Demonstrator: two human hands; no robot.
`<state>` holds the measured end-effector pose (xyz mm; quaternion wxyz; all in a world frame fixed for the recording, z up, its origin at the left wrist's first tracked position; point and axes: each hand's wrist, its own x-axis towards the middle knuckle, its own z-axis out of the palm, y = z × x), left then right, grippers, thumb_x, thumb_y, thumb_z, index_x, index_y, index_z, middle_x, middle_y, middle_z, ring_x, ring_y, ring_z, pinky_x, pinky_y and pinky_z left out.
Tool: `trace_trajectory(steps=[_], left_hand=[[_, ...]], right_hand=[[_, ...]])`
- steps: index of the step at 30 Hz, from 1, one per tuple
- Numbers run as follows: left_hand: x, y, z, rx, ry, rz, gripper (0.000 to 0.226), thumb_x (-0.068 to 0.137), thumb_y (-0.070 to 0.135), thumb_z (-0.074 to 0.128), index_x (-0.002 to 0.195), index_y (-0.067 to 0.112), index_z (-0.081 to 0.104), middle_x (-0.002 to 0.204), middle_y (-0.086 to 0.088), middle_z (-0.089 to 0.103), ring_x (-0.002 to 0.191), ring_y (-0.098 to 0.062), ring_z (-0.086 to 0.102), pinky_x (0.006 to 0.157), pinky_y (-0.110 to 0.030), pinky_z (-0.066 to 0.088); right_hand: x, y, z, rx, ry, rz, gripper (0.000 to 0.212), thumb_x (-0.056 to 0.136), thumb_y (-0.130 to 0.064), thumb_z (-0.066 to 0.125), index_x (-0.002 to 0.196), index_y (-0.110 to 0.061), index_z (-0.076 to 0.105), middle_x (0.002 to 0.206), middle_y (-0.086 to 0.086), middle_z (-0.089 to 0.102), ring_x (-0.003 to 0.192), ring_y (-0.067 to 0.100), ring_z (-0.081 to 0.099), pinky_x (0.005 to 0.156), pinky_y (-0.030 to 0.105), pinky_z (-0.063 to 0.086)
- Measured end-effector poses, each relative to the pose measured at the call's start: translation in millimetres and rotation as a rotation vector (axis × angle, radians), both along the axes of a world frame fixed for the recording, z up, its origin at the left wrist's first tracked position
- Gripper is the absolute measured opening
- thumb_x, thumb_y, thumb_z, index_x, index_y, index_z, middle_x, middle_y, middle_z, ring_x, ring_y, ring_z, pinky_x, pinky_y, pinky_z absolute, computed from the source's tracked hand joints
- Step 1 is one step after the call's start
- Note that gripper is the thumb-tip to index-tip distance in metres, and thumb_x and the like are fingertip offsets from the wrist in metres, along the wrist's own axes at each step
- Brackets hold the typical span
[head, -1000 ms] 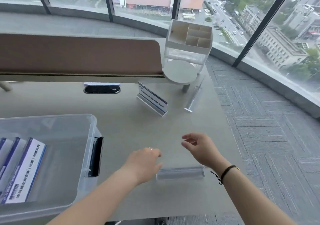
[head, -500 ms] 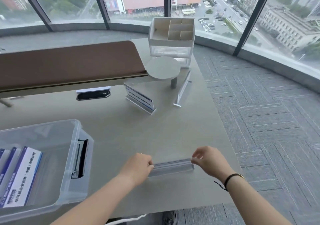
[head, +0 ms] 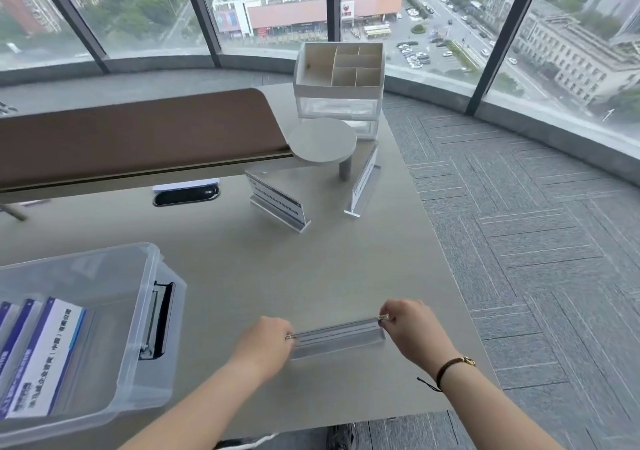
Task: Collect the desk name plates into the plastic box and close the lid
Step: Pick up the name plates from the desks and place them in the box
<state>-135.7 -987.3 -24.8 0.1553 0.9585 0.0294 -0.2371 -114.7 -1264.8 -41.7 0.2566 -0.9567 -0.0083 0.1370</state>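
Observation:
A clear acrylic name plate (head: pixel 337 337) lies near the desk's front edge. My left hand (head: pixel 265 340) pinches its left end and my right hand (head: pixel 410 332) pinches its right end. The clear plastic box (head: pixel 152 297) stands open at the front left and holds several blue-and-white name plates (head: pixel 48 352). Two more name plates stand further back on the desk: one with a printed card (head: pixel 277 203) and one seen edge-on (head: pixel 363 181). No lid is in view.
A white compartment organiser (head: pixel 341 79) stands at the back of the grey desk (head: pixel 311 269), with a round raised stand (head: pixel 322 143) in front of it. A brown partition panel (head: pixel 138 131) runs along the back left. A black cable port (head: pixel 187 195) sits mid-desk. Carpet lies to the right.
Both hands came down from above the desk onto the clear name plate and closed on its two ends. The view has tilted and shifted.

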Motion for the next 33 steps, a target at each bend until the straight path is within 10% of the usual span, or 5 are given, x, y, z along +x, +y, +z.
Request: trace_trajectory(steps=[16,33], left_hand=[[-2.8,66.9,83.1,-0.167,-0.277,0.168,0.026,0.092,0.033,0.062,0.07,0.018,0.065,0.061,0.005,0.059,0.064,-0.016,0.054,0.056,-0.03,0.039],[-88.0,270.4,159.5,-0.104,-0.446,0.612,0.026,0.088,0.042,0.067,0.069,0.025,0.066,0.051,0.004,0.057,0.053,-0.011,0.053,0.051,-0.029,0.044]], right_hand=[[52.3,62.7,69.1,0.308,-0.191,0.038,0.012,0.079,-0.023,0.079,0.079,-0.025,0.067,0.074,-0.005,0.067,0.074,0.014,0.065,0.068,0.033,0.052],[102.0,344.3,173.4,0.312,-0.327,0.578,0.017,0.081,-0.032,0.078,0.094,-0.021,0.073,0.08,-0.004,0.071,0.072,0.01,0.068,0.071,0.033,0.058]])
